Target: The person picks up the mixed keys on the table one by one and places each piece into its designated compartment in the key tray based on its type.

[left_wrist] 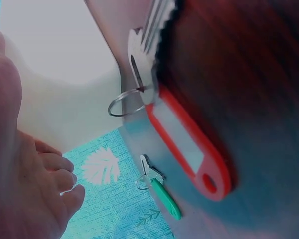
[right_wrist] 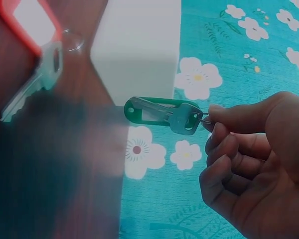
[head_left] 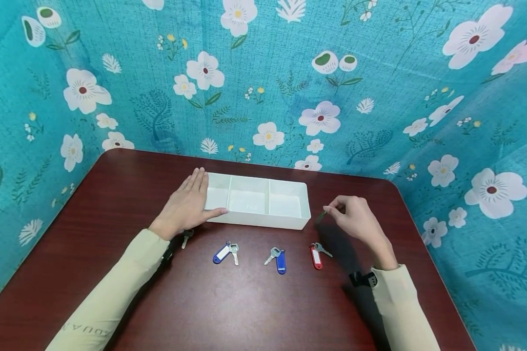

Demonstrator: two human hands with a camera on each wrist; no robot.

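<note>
A white three-section tray (head_left: pixel 248 219) stands on the table. My left hand (head_left: pixel 186 200) rests on its left end, fingers straight, thumb over the front wall. Beyond the tray's right end, my right hand (head_left: pixel 355 214) pinches the ring of a key (right_wrist: pixel 182 119) with a green tag (right_wrist: pixel 134 114), held up off the table. In front of the tray lie a key with a blue tag (head_left: pixel 221 254), another with a blue tag (head_left: pixel 281 263), and one with a red tag (head_left: pixel 316 258). Near my left wrist lies a key (head_left: pixel 187 238) with a red tag (left_wrist: pixel 182 134).
The left wrist view shows one more key with a green tag (left_wrist: pixel 165 199) on the table, which my left hand hides in the head view. A flowered blue cloth (head_left: pixel 263 87) hangs behind and beside the dark red table (head_left: pixel 246 312).
</note>
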